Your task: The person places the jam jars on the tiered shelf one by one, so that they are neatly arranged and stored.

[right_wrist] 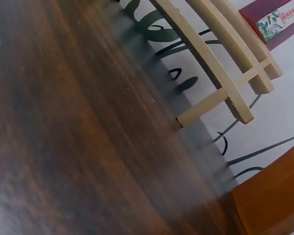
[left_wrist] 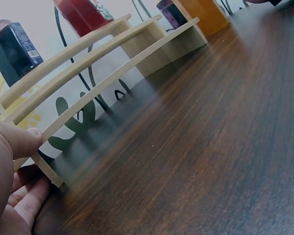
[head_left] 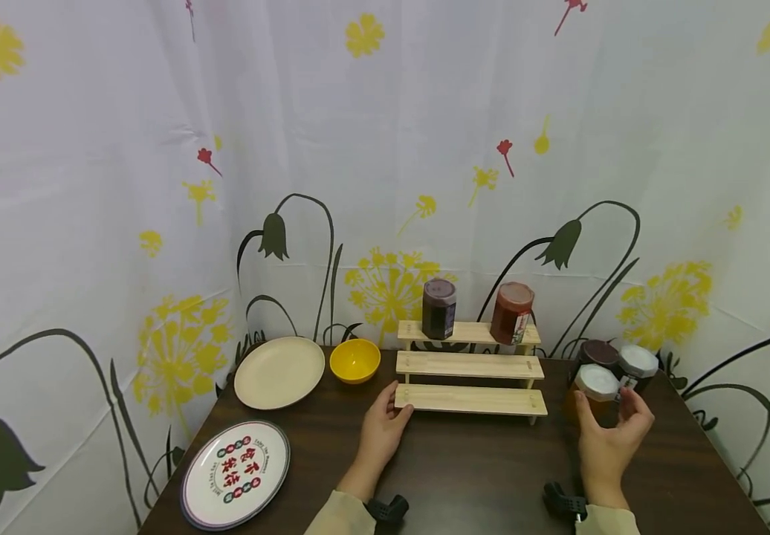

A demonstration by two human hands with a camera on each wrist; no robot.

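My left hand (head_left: pixel 383 427) holds the left end of the lowest step of a three-step wooden shelf (head_left: pixel 472 399). In the left wrist view its thumb (left_wrist: pixel 27 139) lies over that step and its fingers (left_wrist: pixel 29 203) are below. My right hand (head_left: pixel 612 442) is at an amber jar (head_left: pixel 597 383) with a white lid, thumb and fingers around its two sides. The right wrist view shows the jar's amber lower side (right_wrist: pixel 274 196) but not the fingers. A dark jar (head_left: pixel 439 308) and a red jar (head_left: pixel 512 312) stand on the top step.
Behind the amber jar stand a dark-lidded jar (head_left: pixel 599 352) and a white-lidded jar (head_left: pixel 639 362). Left on the brown table (head_left: pixel 479 475) are a cream plate (head_left: pixel 279 373), a yellow bowl (head_left: pixel 354 360) and a white printed plate (head_left: pixel 271 453). A flowered curtain (head_left: pixel 385 163) hangs behind.
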